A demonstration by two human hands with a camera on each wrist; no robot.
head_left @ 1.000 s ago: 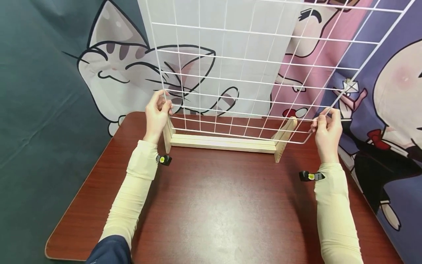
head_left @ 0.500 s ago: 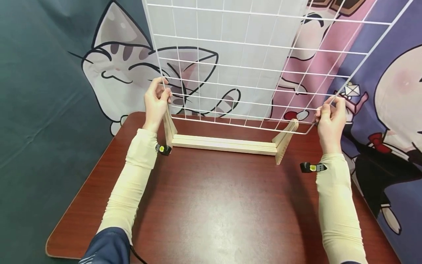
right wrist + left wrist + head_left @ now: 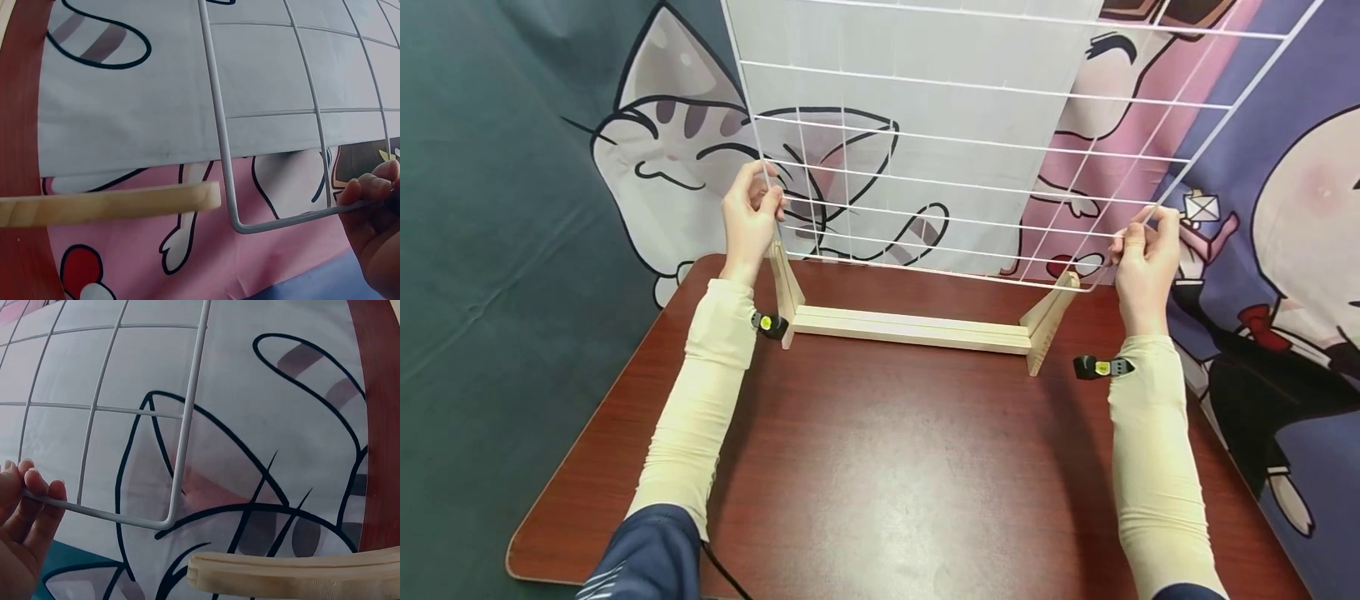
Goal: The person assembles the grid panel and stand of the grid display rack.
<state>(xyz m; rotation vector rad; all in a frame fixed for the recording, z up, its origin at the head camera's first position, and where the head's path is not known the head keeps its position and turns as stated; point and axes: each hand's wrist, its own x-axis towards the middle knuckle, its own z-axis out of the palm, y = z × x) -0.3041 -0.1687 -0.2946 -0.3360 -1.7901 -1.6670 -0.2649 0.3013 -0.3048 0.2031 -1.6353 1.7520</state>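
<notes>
A white wire grid panel (image 3: 970, 83) is held up above the back of the table, its top cut off by the head view. My left hand (image 3: 752, 212) pinches its left side rod; my right hand (image 3: 1148, 262) grips the right side rod. Below it stands a wooden stand (image 3: 910, 327), a crossbar with a ridge between two upright side pieces. In the left wrist view one upright's tip (image 3: 294, 575) lies apart from the panel's corner. The right wrist view shows the other upright (image 3: 112, 206) close to the panel's right corner; contact cannot be told.
The reddish-brown table (image 3: 880, 467) extends in front of the stand. Behind hangs a cartoon-printed cloth (image 3: 677, 183). A small black wrist camera (image 3: 771, 325) sits on the left sleeve, another (image 3: 1093, 367) on the right. A black cable (image 3: 726, 571) runs beside the left forearm.
Both hands have risen, lifting the panel's lower edge from in front of the stand's crossbar to near the tops of its uprights. The stand stays put on the table.
</notes>
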